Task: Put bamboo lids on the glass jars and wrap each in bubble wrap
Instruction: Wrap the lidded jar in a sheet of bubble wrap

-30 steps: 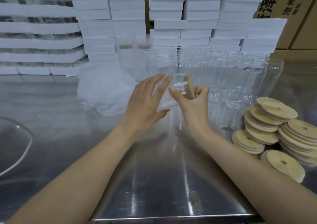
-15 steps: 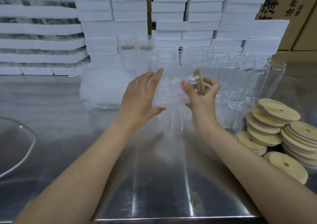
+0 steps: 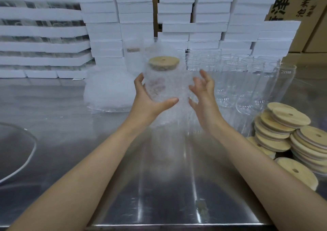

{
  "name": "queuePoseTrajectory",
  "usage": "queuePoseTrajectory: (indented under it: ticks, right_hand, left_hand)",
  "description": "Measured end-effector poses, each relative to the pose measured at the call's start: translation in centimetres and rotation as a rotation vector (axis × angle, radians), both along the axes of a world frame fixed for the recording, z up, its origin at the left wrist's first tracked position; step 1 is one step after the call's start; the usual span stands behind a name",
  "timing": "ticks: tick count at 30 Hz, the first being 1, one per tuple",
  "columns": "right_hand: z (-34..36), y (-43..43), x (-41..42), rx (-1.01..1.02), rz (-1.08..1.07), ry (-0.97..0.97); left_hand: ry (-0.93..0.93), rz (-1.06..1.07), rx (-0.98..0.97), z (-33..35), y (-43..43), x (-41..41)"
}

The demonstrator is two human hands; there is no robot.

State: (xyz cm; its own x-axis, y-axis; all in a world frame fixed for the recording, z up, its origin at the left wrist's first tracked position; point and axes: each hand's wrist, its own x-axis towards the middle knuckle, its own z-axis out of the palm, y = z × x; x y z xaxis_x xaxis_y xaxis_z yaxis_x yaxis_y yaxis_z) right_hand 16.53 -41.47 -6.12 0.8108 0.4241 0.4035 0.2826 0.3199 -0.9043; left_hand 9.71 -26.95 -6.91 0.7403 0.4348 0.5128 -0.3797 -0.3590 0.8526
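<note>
While the left hand (image 3: 150,105) clasps the upright, bubble-wrapped jar (image 3: 169,82) with bamboo lid (image 3: 164,62), the right hand (image 3: 203,92) splays beside it.

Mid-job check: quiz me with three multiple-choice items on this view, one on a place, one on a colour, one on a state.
1. Where are the loose bamboo lids piled?
A. On the right side of the table
B. On its left side
C. On the floor

2. What colour are the stacked boxes at the back?
A. Blue
B. White
C. Black

3. How is the jar in the left hand?
A. Lying down, unlidded
B. Upright, lidded, with bubble wrap around it
C. Upside down, bare

Answers:
1 A: the pile sits to the right of the right arm on the steel top.
2 B: every box in the stacks is white.
3 B: a bamboo lid caps the jar, and wrap covers its sides.
</note>
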Motion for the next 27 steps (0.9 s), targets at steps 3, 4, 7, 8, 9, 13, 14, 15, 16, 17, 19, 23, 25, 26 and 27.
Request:
queuePoseTrajectory:
  ticks: [3, 4, 7, 8, 9, 13, 14, 15, 16, 17, 19, 23, 25, 26, 27]
  right_hand:
    - [-0.8, 0.0, -0.1, -0.141, 0.092, 0.0]
    - [-0.8, 0.0, -0.2, -0.134, 0.104, 0.008]
    - [-0.8, -0.2, -0.2, -0.035, 0.128, 0.035]
    - [-0.8, -0.1, -0.2, -0.021, 0.131, 0.036]
    - [-0.9, -0.1, -0.2, -0.017, 0.121, 0.037]
    - [-0.8, 0.0, -0.3, 0.039, 0.016, 0.031]
    - [-0.5, -0.1, -0.2, 0.066, -0.012, 0.032]
    - [-0.4, -0.2, -0.1, 0.098, -0.023, 0.04]
    - [-0.4, -0.3, 0.0, 0.117, -0.012, 0.05]
    - [-0.4, -0.4, 0.2, 0.121, 0.012, 0.06]
    - [-0.2, -0.5, 0.3, 0.086, 0.034, 0.042]
    - [0.1, -0.5, 0.4, 0.071, -0.085, 0.017]
    - [0.3, -0.8, 0.6, 0.114, -0.021, 0.11]
    - [0.4, -0.9, 0.8, 0.102, 0.021, 0.146]
    - [0.4, -1.0, 0.9, 0.063, 0.055, 0.165]
  left_hand:
    - [0.004, -0.124, -0.066, 0.0, -0.5, 0.0]
    - [0.014, -0.149, -0.068, 0.1, -0.6, 0.0]
    - [0.01, -0.185, -0.082, 0.4, -0.6, 0.0]
    - [0.007, -0.192, -0.09, 0.6, -0.5, 0.0]
    - [0.004, -0.204, -0.103, 0.6, -0.5, 0.0]
    - [0.027, -0.263, -0.161, 0.3, 0.2, 0.2]
    - [0.03, -0.257, -0.176, 0.4, 0.5, 0.2]
    - [0.033, -0.243, -0.185, 0.4, 0.9, 0.2]
    - [0.044, -0.23, -0.184, 0.5, 1.5, 0.3]
    - [0.062, -0.232, -0.174, 0.5, 1.9, 0.3]
    - [0.121, -0.276, -0.126, 0.2, 2.5, 0.3]
    - [0.24, -0.317, 0.03, -1.1, 2.2, 0.6]
    - [0.228, -0.253, 0.027, -1.2, 1.8, 0.7]
    - [0.212, -0.218, 0.003, -1.2, 1.7, 0.7]
    - [0.192, -0.194, -0.034, -1.2, 1.6, 0.8]
